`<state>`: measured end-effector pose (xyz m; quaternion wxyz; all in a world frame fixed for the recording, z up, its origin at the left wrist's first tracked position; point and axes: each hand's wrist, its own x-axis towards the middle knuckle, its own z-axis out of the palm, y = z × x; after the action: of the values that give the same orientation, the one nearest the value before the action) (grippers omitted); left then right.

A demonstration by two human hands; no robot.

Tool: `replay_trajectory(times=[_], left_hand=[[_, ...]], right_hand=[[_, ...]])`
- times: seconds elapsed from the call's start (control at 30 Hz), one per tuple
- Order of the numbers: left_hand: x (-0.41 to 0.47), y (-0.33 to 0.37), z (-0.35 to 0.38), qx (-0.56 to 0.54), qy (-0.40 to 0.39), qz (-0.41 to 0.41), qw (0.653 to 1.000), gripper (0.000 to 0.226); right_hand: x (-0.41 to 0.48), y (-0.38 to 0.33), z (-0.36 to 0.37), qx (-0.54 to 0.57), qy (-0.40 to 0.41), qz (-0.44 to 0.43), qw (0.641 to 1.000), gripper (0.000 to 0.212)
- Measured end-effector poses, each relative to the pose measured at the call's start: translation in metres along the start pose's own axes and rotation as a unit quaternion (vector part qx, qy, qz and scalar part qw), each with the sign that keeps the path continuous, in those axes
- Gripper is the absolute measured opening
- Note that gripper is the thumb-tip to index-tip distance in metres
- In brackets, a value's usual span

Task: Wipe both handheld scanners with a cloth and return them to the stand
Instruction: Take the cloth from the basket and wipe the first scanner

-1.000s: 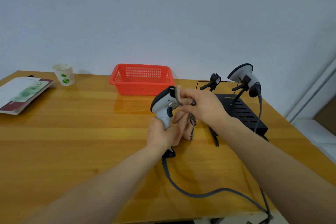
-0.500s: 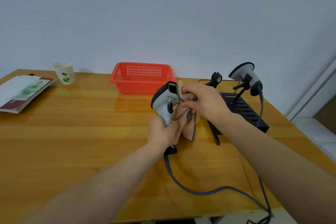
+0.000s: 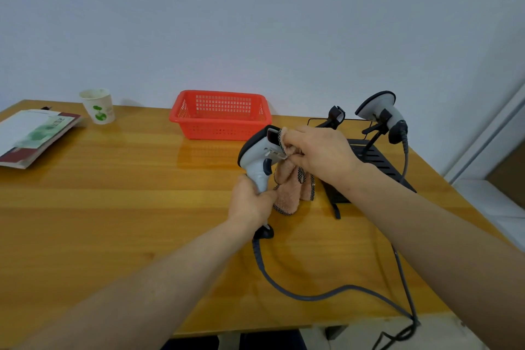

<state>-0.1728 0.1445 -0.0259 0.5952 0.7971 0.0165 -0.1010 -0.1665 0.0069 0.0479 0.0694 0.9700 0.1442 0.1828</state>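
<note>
My left hand (image 3: pixel 250 203) grips the handle of a grey and black handheld scanner (image 3: pixel 257 155), holding it upright above the wooden table (image 3: pixel 113 207). With my right hand (image 3: pixel 321 155) I hold a pink cloth (image 3: pixel 292 185) and press it against the scanner's front window; the rest of the cloth hangs down. The scanner's grey cable (image 3: pixel 298 293) trails toward the table's front right edge. A second scanner (image 3: pixel 380 113) sits in its holder on the black stand (image 3: pixel 377 162) at the right. The stand's other holder (image 3: pixel 335 116) holds nothing.
A red plastic basket (image 3: pixel 220 115) stands at the back behind the scanner. At the far left lie a paper cup (image 3: pixel 98 106) and a stack of booklets (image 3: pixel 34 133). The second scanner's cable (image 3: pixel 404 156) hangs over the table's right side.
The cloth under my right hand has shifted a little over the scanner's front, and more of it now hangs loose below. My left hand keeps the same grip on the handle.
</note>
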Motion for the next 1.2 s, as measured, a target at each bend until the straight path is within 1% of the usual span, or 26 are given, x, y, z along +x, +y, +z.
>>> replay_trajectory(times=[0.07,0.13,0.17,0.23,0.27,0.3,0.33,0.37,0.47,0.53,0.63,0.67,0.73,0.8,1.0,1.1,1.2], left_hand=[[-0.001,0.002,-0.001,-0.001,-0.008,0.000,1.000,0.032],[-0.002,0.004,-0.001,-0.024,-0.015,-0.014,0.999,0.032],[-0.001,0.005,-0.002,-0.041,-0.016,-0.024,0.999,0.031],[0.000,0.004,-0.003,-0.050,-0.014,-0.032,0.998,0.032],[0.000,0.004,-0.004,-0.045,-0.014,-0.032,0.998,0.032],[0.000,0.004,-0.004,-0.040,-0.015,-0.031,0.999,0.033],[0.000,0.004,-0.004,-0.035,-0.016,-0.030,0.999,0.034],[0.000,0.005,-0.003,-0.030,-0.019,-0.031,0.999,0.034],[-0.003,0.008,0.001,-0.025,-0.023,-0.030,0.999,0.034],[-0.005,0.010,0.003,-0.027,-0.028,-0.023,0.999,0.037],[-0.005,0.010,0.002,-0.009,-0.023,-0.009,1.000,0.037],[-0.004,0.009,0.002,0.000,-0.018,-0.008,1.000,0.034],[-0.003,0.005,0.003,0.011,-0.007,-0.014,1.000,0.025],[-0.002,0.001,0.003,0.016,0.003,-0.015,1.000,0.021],[0.003,0.000,-0.003,0.035,0.019,0.005,0.999,0.022],[0.006,0.002,-0.003,0.030,0.020,0.008,0.999,0.030],[0.008,-0.001,-0.002,0.053,0.026,0.012,0.998,0.027]], right_hand=[[0.001,0.003,0.000,0.055,0.007,0.008,0.998,0.015],[0.000,0.009,0.002,0.142,0.013,0.056,0.988,0.014],[-0.002,0.011,0.002,0.198,0.013,0.096,0.975,0.018],[-0.006,0.015,0.002,0.317,0.037,0.180,0.930,0.020],[-0.007,0.017,0.002,0.359,0.059,0.208,0.908,0.019],[-0.007,0.017,0.000,0.381,0.079,0.220,0.894,0.020],[-0.006,0.016,-0.002,0.386,0.096,0.213,0.893,0.021],[-0.004,0.014,-0.005,0.375,0.106,0.191,0.901,0.022],[0.000,0.004,-0.008,0.281,0.091,0.104,0.950,0.025],[-0.001,-0.001,-0.006,0.232,0.070,0.073,0.968,0.026],[-0.004,-0.006,-0.004,0.217,0.070,0.061,0.972,0.023],[-0.004,-0.008,-0.004,0.209,0.076,0.048,0.974,0.023],[-0.003,-0.010,-0.001,0.155,0.067,0.024,0.985,0.025],[-0.002,-0.009,0.001,0.119,0.039,0.030,0.992,0.026],[-0.004,-0.003,0.003,0.083,-0.021,0.083,0.993,0.031],[-0.001,-0.004,0.001,0.133,-0.027,0.114,0.984,0.032],[0.003,-0.003,0.000,0.220,-0.035,0.142,0.964,0.031]])
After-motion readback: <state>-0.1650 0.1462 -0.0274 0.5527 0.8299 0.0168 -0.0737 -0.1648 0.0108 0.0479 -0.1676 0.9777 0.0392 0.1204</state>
